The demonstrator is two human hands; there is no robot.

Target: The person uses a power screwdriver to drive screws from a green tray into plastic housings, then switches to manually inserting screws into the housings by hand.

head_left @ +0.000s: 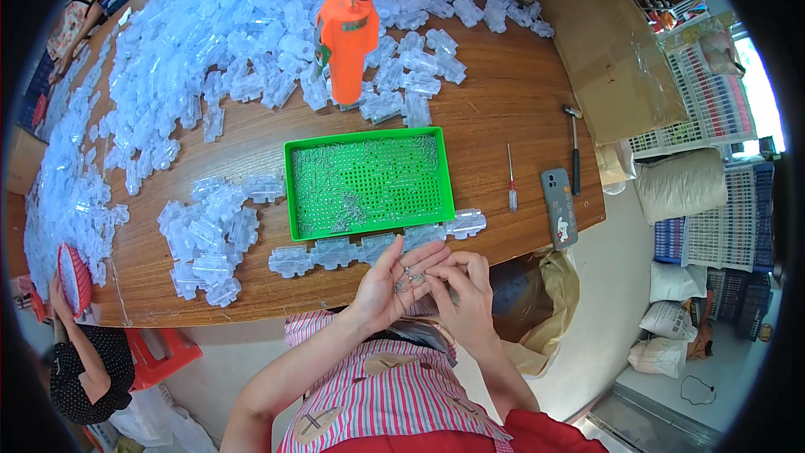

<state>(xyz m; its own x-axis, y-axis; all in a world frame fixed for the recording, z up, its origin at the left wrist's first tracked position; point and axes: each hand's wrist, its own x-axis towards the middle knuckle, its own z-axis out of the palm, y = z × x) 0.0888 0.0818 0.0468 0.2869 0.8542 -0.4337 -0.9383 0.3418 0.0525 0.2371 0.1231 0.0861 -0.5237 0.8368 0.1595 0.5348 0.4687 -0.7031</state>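
Note:
My left hand (379,295) is turned palm up above the table's front edge, cupping several small silvery screws (408,279). Over that palm, my right hand (466,300) has its thumb and fingertips pinched together beside the screws; whether a screw is between them is too small to tell. Just beyond my hands, a row of clear plastic pieces (334,253) lies along the near side of a shallow green basket (290,193). More small screws (348,211) are scattered over the basket's perforated bottom. An orange electric screwdriver (345,50) hangs above the table past the basket.
A large heap of clear pieces (251,25) covers the far and left table; a smaller pile (210,239) lies left of the basket. To the right are a screwdriver (512,189), a phone (558,205), a hammer (574,147) and cardboard (604,50). A co-worker's arm (80,340) holds a red basket (74,281).

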